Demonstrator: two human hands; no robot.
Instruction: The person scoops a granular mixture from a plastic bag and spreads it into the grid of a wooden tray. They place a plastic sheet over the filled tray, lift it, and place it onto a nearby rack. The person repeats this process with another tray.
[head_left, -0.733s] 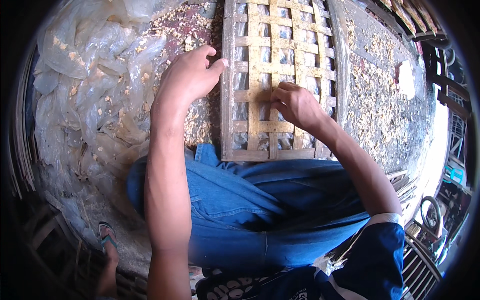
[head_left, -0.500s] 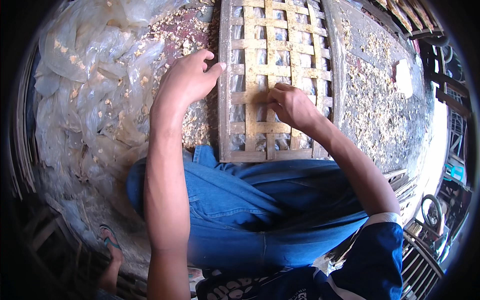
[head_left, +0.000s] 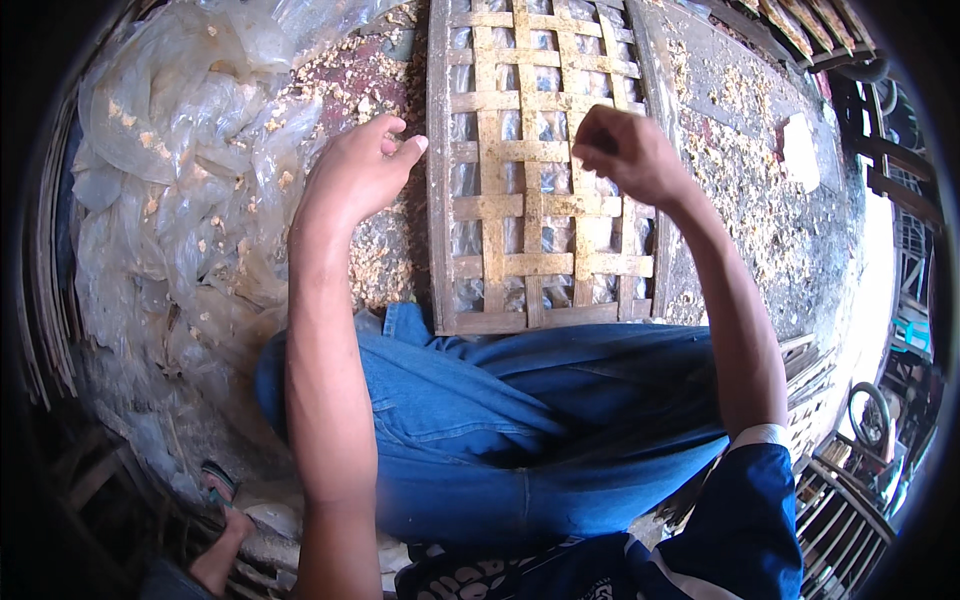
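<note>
A wooden frame with a woven lattice of pale bamboo strips (head_left: 530,230) lies in front of my crossed, denim-clad legs, with crinkled clear plastic showing through its gaps. Beside its upper left edge, my left hand (head_left: 370,160) hovers with loosely bent fingers apart from the thumb, holding nothing visible. Over the right part of the lattice, my right hand (head_left: 625,150) is raised with fingers curled in; whatever it holds, if anything, is hidden.
Crumpled plastic sheeting (head_left: 175,220) covers the left side. Pale crumbs (head_left: 730,240) are scattered on both sides, near a white scrap (head_left: 800,152) at right. A person's sandalled foot (head_left: 220,485) shows lower left. Wooden slats and a wheel (head_left: 868,415) line the right.
My right hand has moved up and rightward from the middle of the lattice. My left hand and the frame have shifted slightly down and left in the picture.
</note>
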